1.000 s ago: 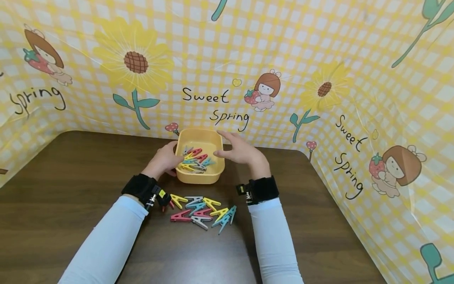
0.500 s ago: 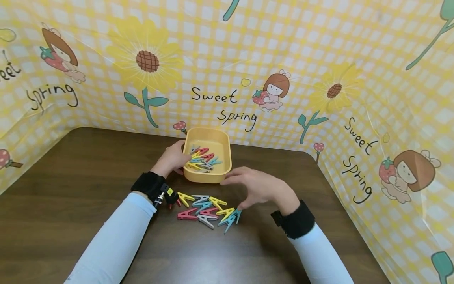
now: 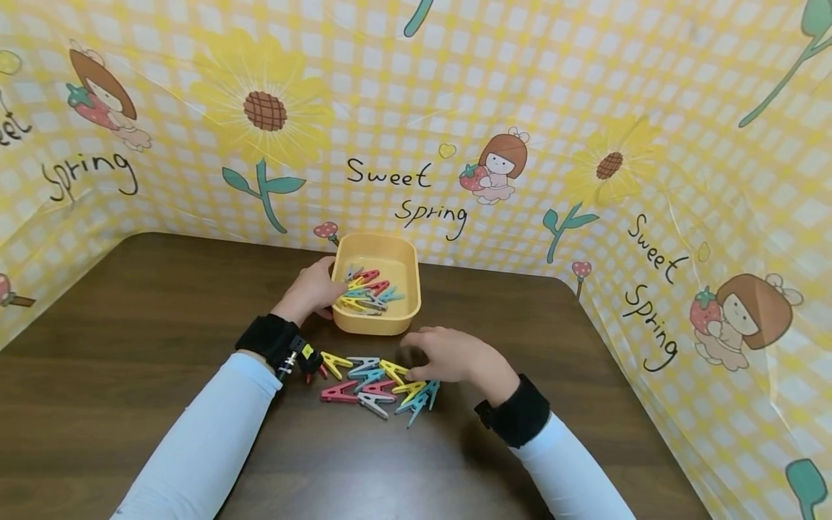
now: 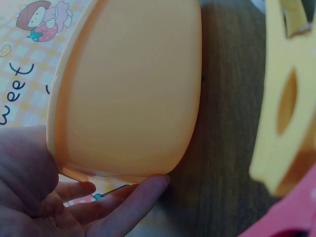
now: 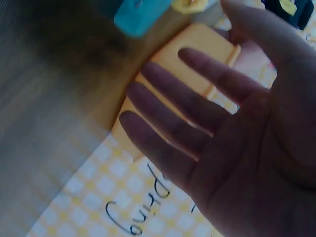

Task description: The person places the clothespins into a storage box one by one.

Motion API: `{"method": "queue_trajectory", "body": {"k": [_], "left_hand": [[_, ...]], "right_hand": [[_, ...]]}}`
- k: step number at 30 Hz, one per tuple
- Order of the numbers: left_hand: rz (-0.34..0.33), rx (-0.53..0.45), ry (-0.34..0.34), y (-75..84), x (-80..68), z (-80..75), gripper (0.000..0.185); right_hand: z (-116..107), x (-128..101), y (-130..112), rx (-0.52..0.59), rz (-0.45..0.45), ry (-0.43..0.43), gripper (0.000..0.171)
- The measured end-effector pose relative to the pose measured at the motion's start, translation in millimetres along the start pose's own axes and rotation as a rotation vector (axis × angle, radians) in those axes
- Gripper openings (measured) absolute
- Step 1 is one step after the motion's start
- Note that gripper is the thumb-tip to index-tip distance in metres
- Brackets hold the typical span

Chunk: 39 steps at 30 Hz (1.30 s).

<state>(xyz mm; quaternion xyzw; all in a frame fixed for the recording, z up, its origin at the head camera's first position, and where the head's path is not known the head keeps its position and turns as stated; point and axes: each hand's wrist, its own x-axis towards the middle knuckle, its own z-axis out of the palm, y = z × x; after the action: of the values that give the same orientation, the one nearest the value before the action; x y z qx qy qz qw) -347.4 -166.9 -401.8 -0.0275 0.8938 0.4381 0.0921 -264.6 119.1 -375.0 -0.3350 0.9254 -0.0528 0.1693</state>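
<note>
A yellow plastic box (image 3: 377,326) stands at the back of the table with several small plastic clothespins (image 3: 367,292) inside. My left hand (image 3: 310,290) holds its left wall, thumb at the rim and fingers outside; in the left wrist view the fingers (image 4: 131,207) lie along the box wall (image 4: 133,98). In front of the box lies a loose pile of pink, yellow, blue and grey clothespins (image 3: 367,377). My right hand (image 3: 448,355) hovers over the pile's right side, fingers apart and slightly bent. The right wrist view shows that palm (image 5: 242,148) holding nothing.
A brown wooden table (image 3: 175,347) spreads under both arms. Yellow checked cloth (image 3: 390,101) hangs behind and at both sides, close behind the box. The left wrist camera (image 3: 309,359) sits near the pile's left end.
My right hand has left the box's right side and come down and toward the front, then left over the loose clothespins. My left hand stays on the box.
</note>
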Motion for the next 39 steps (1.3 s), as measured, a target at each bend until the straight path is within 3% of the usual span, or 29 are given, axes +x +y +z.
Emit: {"method": "queue_trajectory", "body": {"k": [9, 19, 30, 39], "left_hand": [[-0.017, -0.002, -0.017, 2.9, -1.5, -1.9, 0.076], [-0.006, -0.006, -0.006, 2.5, -3.5, -1.1, 0.074], [-0.008, -0.001, -0.01, 4.7, -6.2, -3.3, 0.075], [-0.001, 0.002, -0.005, 2.7, -2.8, -1.7, 0.069]], "right_hand": [[7.9, 8.0, -13.9, -0.058, 0.046, 0.015, 0.052], [11.0, 12.1, -15.5, -0.068, 0.017, 0.052, 0.038], [12.1, 14.3, -18.5, -0.116, 0.026, 0.066, 0.026], [8.5, 11.7, -15.4, -0.087, 0.052, 0.085, 0.017]]}}
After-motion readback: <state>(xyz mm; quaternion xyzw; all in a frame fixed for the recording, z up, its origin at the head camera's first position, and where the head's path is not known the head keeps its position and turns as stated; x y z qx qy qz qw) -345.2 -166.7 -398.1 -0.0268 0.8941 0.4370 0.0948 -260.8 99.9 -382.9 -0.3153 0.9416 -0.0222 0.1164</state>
